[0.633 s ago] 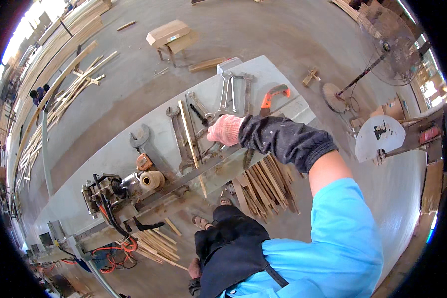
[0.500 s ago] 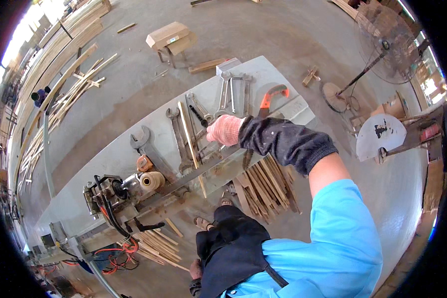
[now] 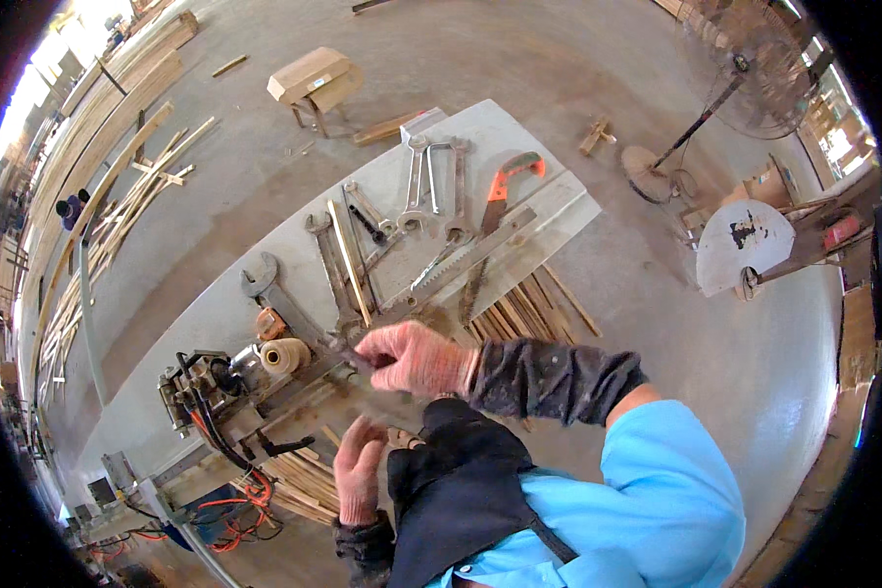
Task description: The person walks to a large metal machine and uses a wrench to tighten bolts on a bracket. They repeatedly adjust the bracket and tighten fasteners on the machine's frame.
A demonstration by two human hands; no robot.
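The pink-gloved right hand [image 3: 416, 359] curls by the long grey metal wrench [image 3: 289, 302] on the flat grey table [image 3: 201, 312]; can't tell if it grips; pink-gloved left hand [image 3: 361, 470] half-open, empty; a weak grip could drop the wrench.

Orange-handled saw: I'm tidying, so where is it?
Head view: the orange-handled saw lies near the right end of the table, right of the wrenches.

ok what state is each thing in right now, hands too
Right hand: closed on the large wrench at its handle end
Left hand: open, nothing seen in it
Large wrench: jaws open
Orange-handled saw: unheld, blade out
Wooden strip: unheld
Floor fan: standing, spinning unclear
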